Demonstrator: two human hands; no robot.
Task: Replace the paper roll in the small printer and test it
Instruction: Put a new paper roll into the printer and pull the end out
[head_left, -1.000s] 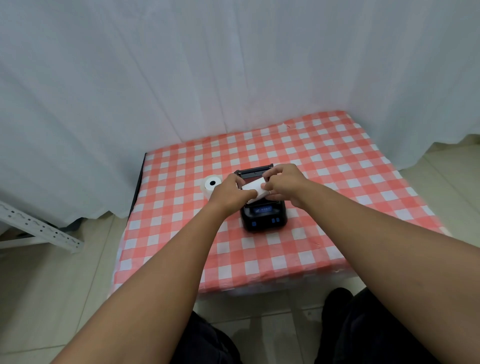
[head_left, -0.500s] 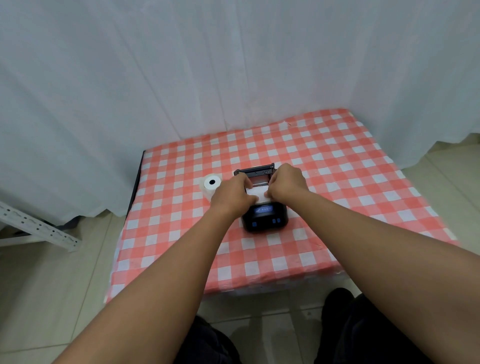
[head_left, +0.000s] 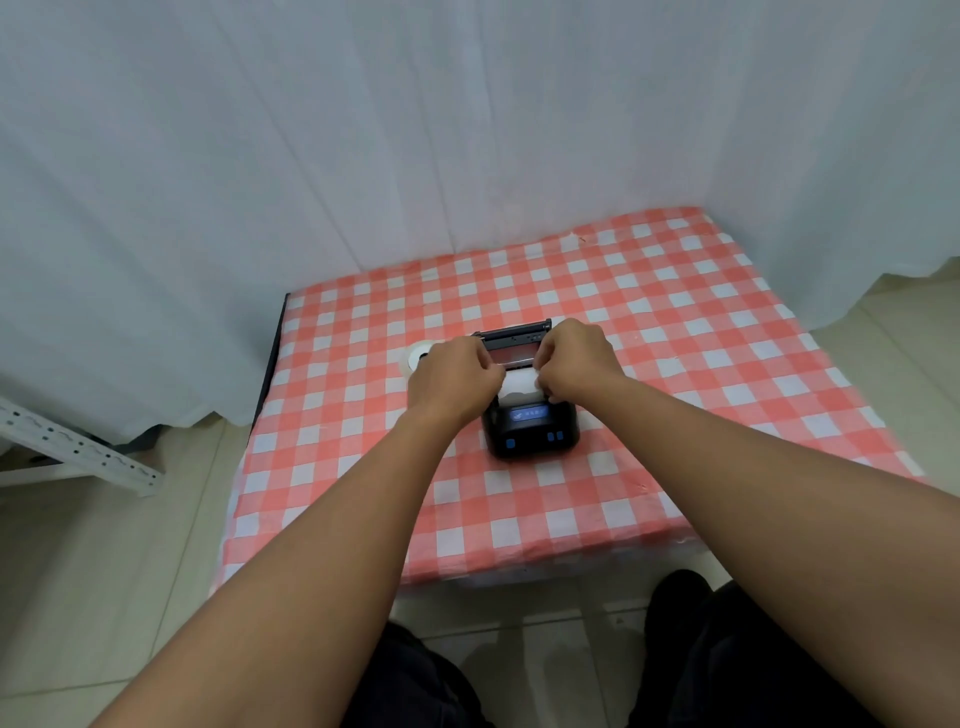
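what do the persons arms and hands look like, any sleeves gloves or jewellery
Both forearms are bare right up to the frame edge, with no sleeves in view. The left hand and right hand wear no gloves, and no watch, ring or wristband shows. Dark trousers appear below.

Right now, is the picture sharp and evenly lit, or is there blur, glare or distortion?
Head view: soft, even light, no hard shadows; wide-angle bending curves the table edges; the printer screen glows but its text is too blurred to read; the roll between left hand and right hand is washed out white.
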